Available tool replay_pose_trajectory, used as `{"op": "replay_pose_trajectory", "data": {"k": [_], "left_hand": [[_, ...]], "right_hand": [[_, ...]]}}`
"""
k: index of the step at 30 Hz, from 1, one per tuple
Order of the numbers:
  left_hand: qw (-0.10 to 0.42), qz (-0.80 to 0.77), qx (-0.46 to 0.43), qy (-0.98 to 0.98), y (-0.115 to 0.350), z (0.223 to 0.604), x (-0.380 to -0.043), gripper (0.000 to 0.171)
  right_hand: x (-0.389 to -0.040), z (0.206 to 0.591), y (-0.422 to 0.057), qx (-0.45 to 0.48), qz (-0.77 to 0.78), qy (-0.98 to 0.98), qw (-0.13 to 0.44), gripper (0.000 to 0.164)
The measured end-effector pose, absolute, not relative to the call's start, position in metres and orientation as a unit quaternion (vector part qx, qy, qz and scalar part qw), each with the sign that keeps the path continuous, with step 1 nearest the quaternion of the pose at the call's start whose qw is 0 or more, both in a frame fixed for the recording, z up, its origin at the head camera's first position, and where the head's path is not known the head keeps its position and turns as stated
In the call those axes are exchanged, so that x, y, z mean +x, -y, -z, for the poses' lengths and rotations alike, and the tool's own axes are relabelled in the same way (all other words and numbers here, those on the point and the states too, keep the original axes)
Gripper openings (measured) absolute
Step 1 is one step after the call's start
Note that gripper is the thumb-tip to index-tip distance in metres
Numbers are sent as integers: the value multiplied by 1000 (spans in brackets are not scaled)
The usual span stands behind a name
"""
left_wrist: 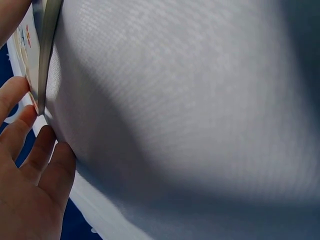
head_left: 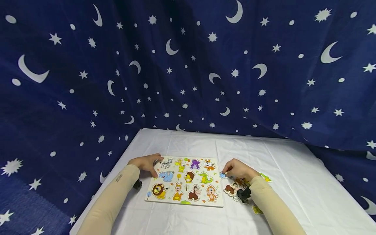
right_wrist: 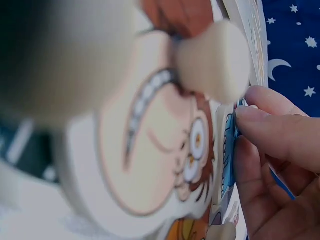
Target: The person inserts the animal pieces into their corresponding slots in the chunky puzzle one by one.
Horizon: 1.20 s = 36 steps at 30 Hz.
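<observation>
White-covered table (head_left: 188,138): is stretching across the lower half of the frame, its cloth creasing along fold lines.
Puzzle board (head_left: 168,200): is lying at lower centre, showing animals in three rows.
Loose knobbed pieces (head_left: 229,189): are overlapping in a heap at lower right, beside the board.
Green piece (head_left: 265,177): is lying at the heap's upper right.
Yellow-green piece (head_left: 257,210): is resting below the heap, partly hidden by a sleeve.
</observation>
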<state>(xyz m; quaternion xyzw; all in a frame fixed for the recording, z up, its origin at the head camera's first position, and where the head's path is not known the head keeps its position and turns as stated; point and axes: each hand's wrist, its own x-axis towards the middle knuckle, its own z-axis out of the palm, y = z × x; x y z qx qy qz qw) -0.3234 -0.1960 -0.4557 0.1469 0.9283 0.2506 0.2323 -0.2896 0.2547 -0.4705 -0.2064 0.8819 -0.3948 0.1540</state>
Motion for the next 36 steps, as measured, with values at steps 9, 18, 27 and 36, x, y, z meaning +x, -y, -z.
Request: {"op": "replay_pose_trajectory", "data": {"k": [9,18,27,36], "left_hand": [[234,-254,145,-927,196,458,-325,98],[233,-267,146,-924,195,458,-324,97],[231,-259,147,-926,195,458,-323,98],[233,-268,147,-923,194,457,-323,98]], "right_hand": [[-290,470,-255,-202,396,-883,149,16],[-290,471,-253,-212,375,-894,122,16],[-287,470,-252,-176,362,-909,108,14],[-282,469,-251,-134,382,-908,108,9]]}}
